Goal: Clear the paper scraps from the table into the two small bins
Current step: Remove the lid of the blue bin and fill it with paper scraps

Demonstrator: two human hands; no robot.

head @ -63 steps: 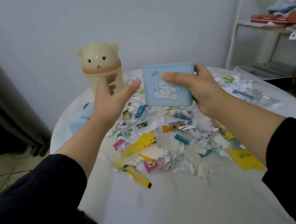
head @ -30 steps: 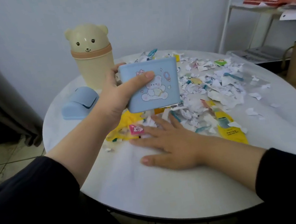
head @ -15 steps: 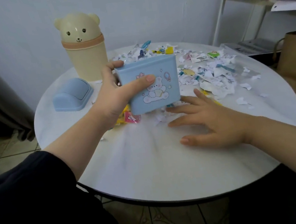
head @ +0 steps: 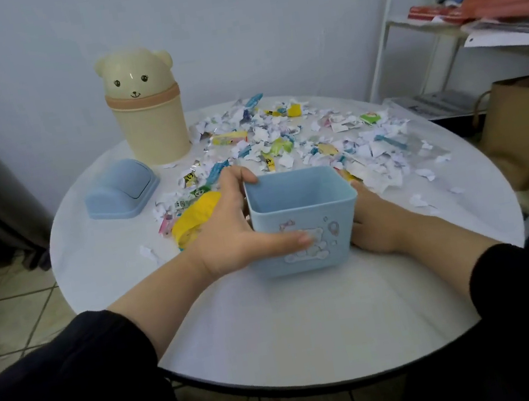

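The blue bin (head: 301,222) stood upright near the middle of the round table (head: 276,330), a little toward the near edge, its square mouth facing up and its inside bare; the wall with the bear print faced the near edge. No long axis stood out, since the mouth was about as wide as it was deep. The left hand (head: 230,233) gripped the bin's left side, its thumb laid across the printed front wall and a fingertip hooked over the far left corner of the rim. The right hand (head: 373,221) lay beside the bin's right wall, mostly hidden behind it, so whether its fingers were spread or curled could not be told. The paper scraps (head: 281,142) covered the far half of the table from the centre to the right edge, with a yellow wrapper (head: 195,223) just left of the left hand. The blue lid (head: 123,189) sat apart near the left edge, dome up. The cream bear bin (head: 146,108) stood upright at the far left edge with its head-shaped lid on. Both dark sleeves (head: 86,377) crossed the near edge.
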